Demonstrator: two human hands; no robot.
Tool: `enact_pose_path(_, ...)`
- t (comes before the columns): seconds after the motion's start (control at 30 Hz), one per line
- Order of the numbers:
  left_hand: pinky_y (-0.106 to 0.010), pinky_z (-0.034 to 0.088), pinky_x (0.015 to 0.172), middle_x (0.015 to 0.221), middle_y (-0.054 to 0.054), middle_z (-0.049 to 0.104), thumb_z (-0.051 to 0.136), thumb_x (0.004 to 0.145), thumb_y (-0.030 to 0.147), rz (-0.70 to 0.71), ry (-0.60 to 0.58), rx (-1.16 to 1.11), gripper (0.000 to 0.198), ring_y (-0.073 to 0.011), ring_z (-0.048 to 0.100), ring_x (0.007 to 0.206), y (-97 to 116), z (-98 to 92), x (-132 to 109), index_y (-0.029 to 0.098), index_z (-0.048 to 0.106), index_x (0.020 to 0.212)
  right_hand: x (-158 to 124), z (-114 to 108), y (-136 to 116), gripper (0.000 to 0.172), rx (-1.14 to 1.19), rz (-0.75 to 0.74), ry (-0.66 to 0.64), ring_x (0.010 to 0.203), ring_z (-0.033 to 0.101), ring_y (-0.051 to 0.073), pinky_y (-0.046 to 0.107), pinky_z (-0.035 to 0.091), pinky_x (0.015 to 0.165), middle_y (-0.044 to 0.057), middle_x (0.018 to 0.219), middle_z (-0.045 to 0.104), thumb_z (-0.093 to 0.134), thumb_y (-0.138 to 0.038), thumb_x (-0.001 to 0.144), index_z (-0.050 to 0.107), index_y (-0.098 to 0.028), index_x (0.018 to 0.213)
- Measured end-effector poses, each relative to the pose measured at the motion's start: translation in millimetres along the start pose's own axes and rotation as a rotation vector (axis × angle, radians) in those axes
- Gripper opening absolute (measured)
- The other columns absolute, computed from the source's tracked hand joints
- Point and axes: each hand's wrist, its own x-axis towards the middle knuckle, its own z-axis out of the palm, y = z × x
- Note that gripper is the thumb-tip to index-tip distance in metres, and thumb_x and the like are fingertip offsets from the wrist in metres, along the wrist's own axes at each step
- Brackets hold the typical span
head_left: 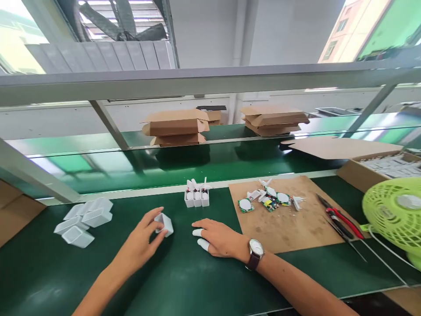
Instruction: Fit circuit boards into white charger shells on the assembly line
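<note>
My left hand (143,241) has its thumb and fingers closed around a small white open-topped plastic box (167,224), just above or on the green tabletop. My right hand (219,239) lies palm down to the right of it, fingers stretched out and nothing in them. White finger cots cover two of its fingers, and a watch sits on that wrist. Beyond the hands stand several white boxes (197,200) in a row with small white parts and wires sticking out of the top. More white boxes (85,219) lie grouped at the left.
On a brown cardboard sheet (263,230) lie several small circuit boards (246,205). Red-handled pliers (342,219) and tweezers rest on its right side. A green fan (394,210) and a carton of white parts (371,173) stand at the right. Flattened cartons (177,123) lie behind.
</note>
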Motion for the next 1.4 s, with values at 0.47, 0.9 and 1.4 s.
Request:
enact_pose_path(0.47, -0.046, 0.055, 0.107, 0.141, -0.012, 0.061, 0.072, 0.087, 0.029, -0.010, -0.067, -0.438, 0.062, -0.0298, 0.064, 0.128, 46.5, 67.1, 20.8, 0.028, 0.049, 0.144, -81.3, -90.5, 66.0, 0.041, -0.294, 0.401, 0.014, 0.114, 0.060, 0.033, 0.055, 0.047, 0.101, 0.018, 0.123, 0.067, 0.049, 0.002, 0.073, 0.067, -0.016, 0.105)
enact_pose_path(0.9, -0.049, 0.052, 0.112, 0.143, -0.013, 0.060, 0.071, 0.089, 0.030, -0.044, -0.100, -0.449, 0.068, -0.0298, 0.062, 0.130, 43.8, 64.0, 5.7, 0.027, 0.040, 0.149, 6.7, -51.8, 22.5, 0.018, -0.161, 0.303, -0.086, 0.093, 0.066, 0.026, 0.039, 0.053, 0.083, 0.012, 0.108, 0.072, 0.055, -0.009, 0.090, 0.069, -0.016, 0.099)
enact_pose_path(1.4, -0.049, 0.053, 0.109, 0.141, -0.012, 0.060, 0.073, 0.088, 0.033, -0.102, -0.119, -0.384, 0.072, -0.0303, 0.062, 0.129, 46.3, 63.4, 5.5, 0.028, 0.035, 0.149, -9.8, -22.4, -12.8, 0.046, 0.034, 0.267, 0.060, 0.115, 0.060, 0.035, 0.055, 0.055, 0.096, 0.018, 0.124, 0.066, 0.066, -0.036, 0.093, 0.057, -0.013, 0.132)
